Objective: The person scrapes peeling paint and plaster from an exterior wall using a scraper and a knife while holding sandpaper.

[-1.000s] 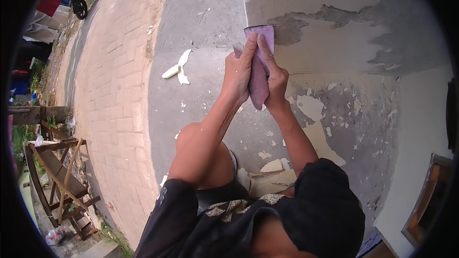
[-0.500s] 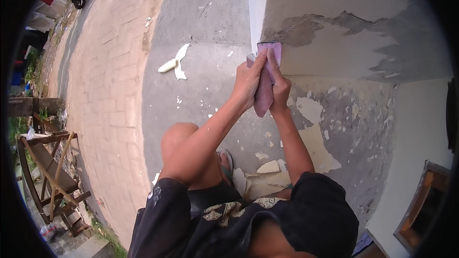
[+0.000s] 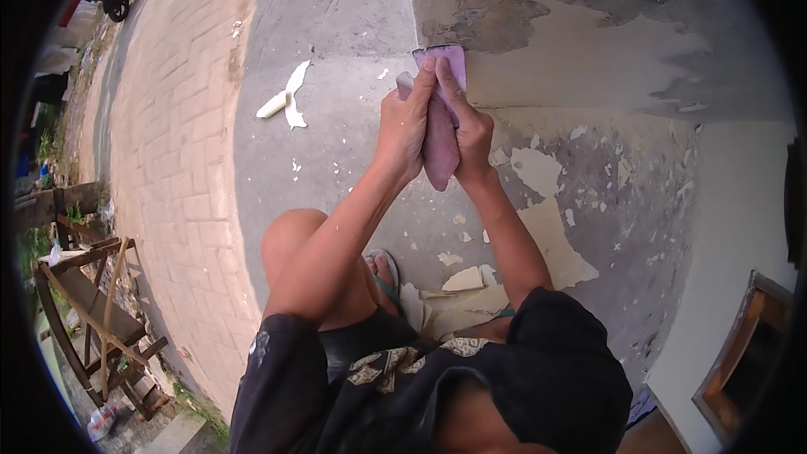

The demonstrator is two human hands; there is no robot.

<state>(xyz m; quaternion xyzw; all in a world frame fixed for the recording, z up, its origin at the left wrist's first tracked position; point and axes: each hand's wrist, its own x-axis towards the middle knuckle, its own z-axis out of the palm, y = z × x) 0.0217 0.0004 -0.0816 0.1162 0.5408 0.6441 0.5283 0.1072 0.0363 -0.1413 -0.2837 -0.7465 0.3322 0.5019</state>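
Note:
A folded purple sheet of sandpaper (image 3: 440, 147) is held in both hands, its pale lilac top end touching or very close to the wall's corner edge. My left hand (image 3: 403, 122) grips it from the left, thumb pointing up along it. My right hand (image 3: 472, 130) closes on it from the right, fingers laid over the upper part. Most of the sheet's middle is hidden by the hands. The wall (image 3: 588, 59) beside it has a rough grey band where its pale coating has come off.
Peeled paint strips (image 3: 458, 303) lie by my sandaled foot (image 3: 384, 273), and a curled piece (image 3: 286, 101) lies on the concrete to the left. Brick paving (image 3: 181, 160) runs beyond it. A wooden frame (image 3: 101, 319) stands far left; a wood-framed opening (image 3: 744, 353) is at right.
Both hands and the sandpaper appear shifted left and slightly up, along with the wall edge, as the view has turned. The grip on the sandpaper looks the same.

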